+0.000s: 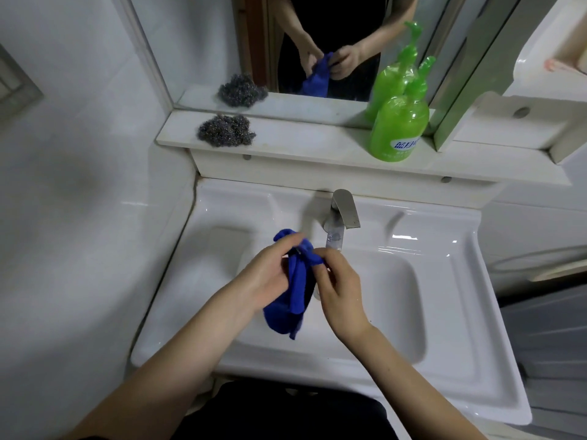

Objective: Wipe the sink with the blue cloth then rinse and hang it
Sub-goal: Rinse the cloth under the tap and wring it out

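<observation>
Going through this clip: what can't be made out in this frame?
Head view only.
1. Drain of the white ceramic sink: mostly hidden behind the crumpled blue cloth, left hand and right hand.
2. Water at the brushed metal faucet: spout tip blurred, cannot tell.
3. Label on the green plastic soap bottle: too small to read.

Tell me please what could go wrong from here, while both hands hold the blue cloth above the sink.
1. The left hand and right hand hold the blue cloth only near its bunched top. The rest hangs loose over the sink, so it may slip into the basin.
2. The hands work right in front of the faucet; a knuckle could knock it.
3. The green bottle stands near the front edge of the shelf; reaching up might tip it.
</observation>
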Motion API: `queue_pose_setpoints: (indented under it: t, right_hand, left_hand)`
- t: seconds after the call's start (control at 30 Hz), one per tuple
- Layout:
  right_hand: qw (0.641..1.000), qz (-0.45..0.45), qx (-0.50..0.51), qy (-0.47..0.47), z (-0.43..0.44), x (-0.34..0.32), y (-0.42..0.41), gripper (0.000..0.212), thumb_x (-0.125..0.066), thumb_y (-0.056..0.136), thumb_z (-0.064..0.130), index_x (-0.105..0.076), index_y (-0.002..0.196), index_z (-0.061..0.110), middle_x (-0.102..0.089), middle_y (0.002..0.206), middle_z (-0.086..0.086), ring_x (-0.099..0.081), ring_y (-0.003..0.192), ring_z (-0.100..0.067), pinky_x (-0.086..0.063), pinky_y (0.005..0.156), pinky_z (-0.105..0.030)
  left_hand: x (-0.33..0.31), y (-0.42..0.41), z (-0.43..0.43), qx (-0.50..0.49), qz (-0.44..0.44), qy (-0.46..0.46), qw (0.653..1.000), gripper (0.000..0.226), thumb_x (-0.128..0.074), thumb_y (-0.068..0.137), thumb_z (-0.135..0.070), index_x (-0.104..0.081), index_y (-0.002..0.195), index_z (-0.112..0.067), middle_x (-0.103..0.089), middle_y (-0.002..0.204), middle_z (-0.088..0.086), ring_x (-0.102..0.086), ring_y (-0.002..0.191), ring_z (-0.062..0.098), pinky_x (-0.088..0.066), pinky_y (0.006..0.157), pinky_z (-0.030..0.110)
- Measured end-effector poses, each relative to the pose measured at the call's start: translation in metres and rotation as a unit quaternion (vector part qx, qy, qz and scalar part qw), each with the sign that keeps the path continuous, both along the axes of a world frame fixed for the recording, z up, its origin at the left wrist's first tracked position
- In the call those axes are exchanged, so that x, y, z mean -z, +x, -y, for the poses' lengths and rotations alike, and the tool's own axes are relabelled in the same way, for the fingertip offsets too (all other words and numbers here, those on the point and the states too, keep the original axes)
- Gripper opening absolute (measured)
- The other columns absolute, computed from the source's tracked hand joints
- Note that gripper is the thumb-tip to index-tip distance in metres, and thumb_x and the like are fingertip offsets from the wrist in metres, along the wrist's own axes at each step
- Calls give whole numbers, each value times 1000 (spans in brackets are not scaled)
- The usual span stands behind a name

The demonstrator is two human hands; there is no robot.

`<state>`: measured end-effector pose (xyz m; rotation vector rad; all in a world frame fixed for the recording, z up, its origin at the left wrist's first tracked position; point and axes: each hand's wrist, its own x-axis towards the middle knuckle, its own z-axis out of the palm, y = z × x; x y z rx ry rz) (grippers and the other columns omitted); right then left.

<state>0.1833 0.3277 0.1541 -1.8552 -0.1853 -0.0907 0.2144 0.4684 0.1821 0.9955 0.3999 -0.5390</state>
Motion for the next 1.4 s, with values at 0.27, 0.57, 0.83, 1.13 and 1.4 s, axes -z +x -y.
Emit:
queue_pose_setpoints:
  t: [0.27,0.57,0.83,1.13,1.4]
  right_hand:
    - [955,-221,42,193,-2,2,6,27,-38,103,13,-52,96,-9,-54,76,-13,-48,69,-21,-45,60,-33]
    - [884,-352,3,307,33,-8,29,16,-53,74,19,-58,61,10,-51,65,-10,-50,62,-23,-44,55,-26]
    - [961,-253,-104,44,51,-5,27,31,-70,74,11,-70,105,17,-75,95,1,-70,91,-14,-54,80,-24]
    - [987,-92,-67,-117,76,-34,31,31,-61,86,-3,-65,82,27,-63,88,2,-53,71,-4,-41,64,-9]
    - [976,-177,-97,83,65,-44,12,29,-71,80,41,-72,75,13,-65,69,0,-57,62,-14,-45,58,-23]
  left_hand:
    - [26,-27,-1,84,147,167,971,35,-68,84,-24,-65,119,-22,-71,115,11,-66,111,26,-53,96,46]
    - [28,-24,-17,3,125,251,960,20,-51,101,-25,-70,99,-19,-74,94,4,-65,87,16,-49,74,25]
    - [23,-17,-40,-1,137,314,939,20,-55,98,-30,-73,90,-24,-73,94,8,-69,85,20,-52,74,32]
    - [5,4,-93,119,219,387,888,54,-66,74,-59,-62,70,-6,-53,61,-2,-50,58,10,-36,55,19]
    - [14,11,-88,96,173,431,880,59,-63,89,-53,-33,50,-21,-34,50,-6,-34,45,10,-27,42,14]
